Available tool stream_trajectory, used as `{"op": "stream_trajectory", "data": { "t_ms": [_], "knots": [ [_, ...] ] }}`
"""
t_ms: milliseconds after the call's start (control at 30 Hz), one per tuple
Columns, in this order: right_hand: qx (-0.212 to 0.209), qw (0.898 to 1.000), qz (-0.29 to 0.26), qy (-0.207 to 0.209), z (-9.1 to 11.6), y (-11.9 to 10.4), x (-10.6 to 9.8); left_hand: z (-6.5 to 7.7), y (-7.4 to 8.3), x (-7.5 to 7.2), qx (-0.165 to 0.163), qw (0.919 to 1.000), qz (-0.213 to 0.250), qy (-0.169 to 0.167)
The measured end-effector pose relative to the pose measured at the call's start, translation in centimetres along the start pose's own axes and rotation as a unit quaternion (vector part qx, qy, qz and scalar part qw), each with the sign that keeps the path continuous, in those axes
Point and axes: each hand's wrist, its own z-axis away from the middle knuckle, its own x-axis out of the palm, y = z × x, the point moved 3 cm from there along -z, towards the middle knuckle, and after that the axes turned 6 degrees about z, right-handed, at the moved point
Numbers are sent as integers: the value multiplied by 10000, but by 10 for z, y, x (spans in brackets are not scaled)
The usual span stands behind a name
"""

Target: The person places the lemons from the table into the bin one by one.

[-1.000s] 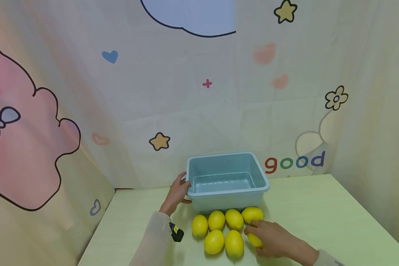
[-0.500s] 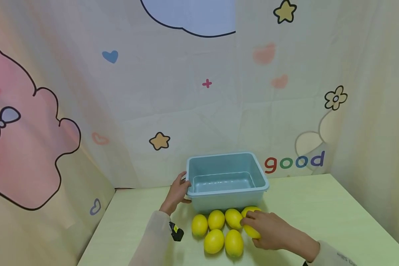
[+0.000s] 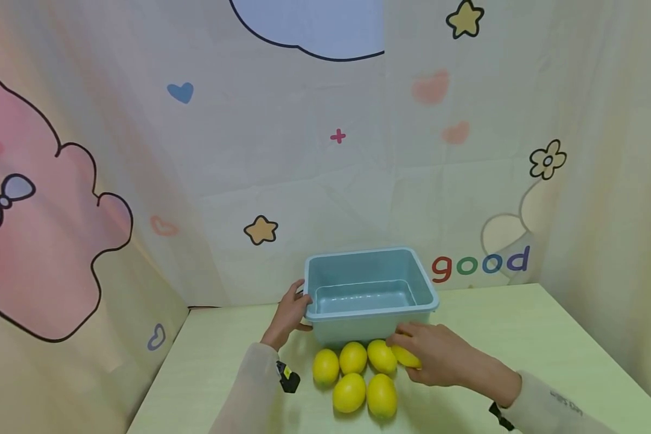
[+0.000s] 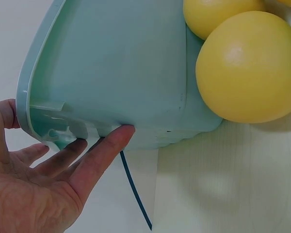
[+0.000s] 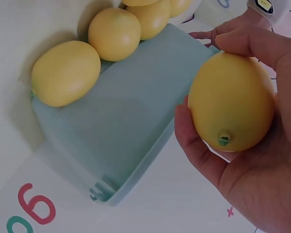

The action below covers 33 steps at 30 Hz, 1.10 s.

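My left hand (image 3: 290,313) grips the left rim of a light blue plastic bin (image 3: 371,328); in the left wrist view its fingers (image 4: 106,150) lie against the bin's outer wall and the thumb hooks over the rim. My right hand (image 3: 442,354) holds a yellow lemon (image 5: 233,99) near the bin's front right corner, thumb on one side and fingers curled round the other. A row of lemons (image 3: 353,358) stands along the bin's front wall, and two more, including this lemon (image 3: 382,396), lie nearer me. One row lemon (image 5: 65,73) at the corner is hidden from the head view.
The pale green table (image 3: 499,337) extends to both sides. Behind the bin hangs a white curtain (image 3: 325,193) with printed stars, hearts and the word "good". A dark band with a small device (image 3: 288,378) sits on the left wrist.
My right hand has lifted the lemon from the table and moved it away from me, toward the bin, covering the right-end row lemon. The left hand and bin have stayed put.
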Motion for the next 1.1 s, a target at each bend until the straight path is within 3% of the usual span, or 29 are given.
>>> {"op": "stream_trajectory", "data": {
  "t_ms": [167, 633, 933, 1100],
  "knots": [
    [70, 10000, 52, 36, -6, 2, -9, 10, 9, 0, 72, 9999, -68, -82],
    [44, 9980, 163, 604, -32, 10, -35, 5, 6, -3, 54, 9999, -5, -136],
    [261, 9968, 119, 748, -45, 22, -47, -16, -18, -5, 11, 10000, 61, -70],
    [335, 9967, 55, 734, -52, 27, -51, -20, -24, -5, 42, 10000, 23, -21]
  ]
}}
